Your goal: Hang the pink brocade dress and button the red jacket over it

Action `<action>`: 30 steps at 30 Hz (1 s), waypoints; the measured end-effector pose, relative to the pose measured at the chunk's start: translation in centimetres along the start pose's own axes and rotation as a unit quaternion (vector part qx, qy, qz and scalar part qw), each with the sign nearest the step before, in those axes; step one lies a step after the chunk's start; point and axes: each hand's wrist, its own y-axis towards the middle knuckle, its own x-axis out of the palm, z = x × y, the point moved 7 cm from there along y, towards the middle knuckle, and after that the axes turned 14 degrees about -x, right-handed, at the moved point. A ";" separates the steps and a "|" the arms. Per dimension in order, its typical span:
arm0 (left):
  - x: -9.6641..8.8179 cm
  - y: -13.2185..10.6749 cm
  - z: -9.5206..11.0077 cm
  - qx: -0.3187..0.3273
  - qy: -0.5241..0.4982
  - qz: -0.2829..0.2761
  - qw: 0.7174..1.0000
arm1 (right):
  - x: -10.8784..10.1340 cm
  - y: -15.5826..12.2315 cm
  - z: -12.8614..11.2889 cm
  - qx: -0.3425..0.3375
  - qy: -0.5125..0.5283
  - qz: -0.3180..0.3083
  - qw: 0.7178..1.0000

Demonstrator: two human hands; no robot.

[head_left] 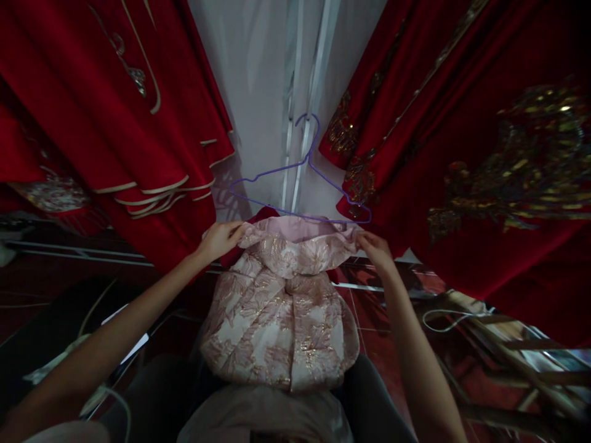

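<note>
A pale pink brocade dress (286, 326) with gold-threaded flowers lies over my lap, its skirt bunched up. My left hand (223, 239) pinches the left end of its top edge, and my right hand (373, 247) grips the right end, so the bodice is stretched between them. Just beyond that edge hangs a purple wire hanger (295, 165), its lower bar close behind the top of the dress. Whether the bar touches the cloth I cannot tell.
Red garments with pale piping (152, 141) hang on the left; red ones with gold sequins (462, 123) hang on the right. Behind the hanger stands a white panel (258, 80) with metal strips. A wooden rack (521, 363) is low on the right, and a phone-like device (135, 347) lies left.
</note>
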 end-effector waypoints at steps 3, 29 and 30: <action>0.1 0.9 5.9 0.106 -0.049 0.030 0.993 | 2.0 -1.1 -1.8 -0.026 0.016 -0.053 0.998; 4.5 -3.2 13.0 0.209 0.026 0.131 0.969 | -6.8 -3.0 -5.0 -0.019 -0.304 0.209 0.929; 4.5 -3.2 13.0 0.211 0.027 0.133 0.968 | -6.8 -2.9 -5.0 -0.022 -0.304 0.207 0.930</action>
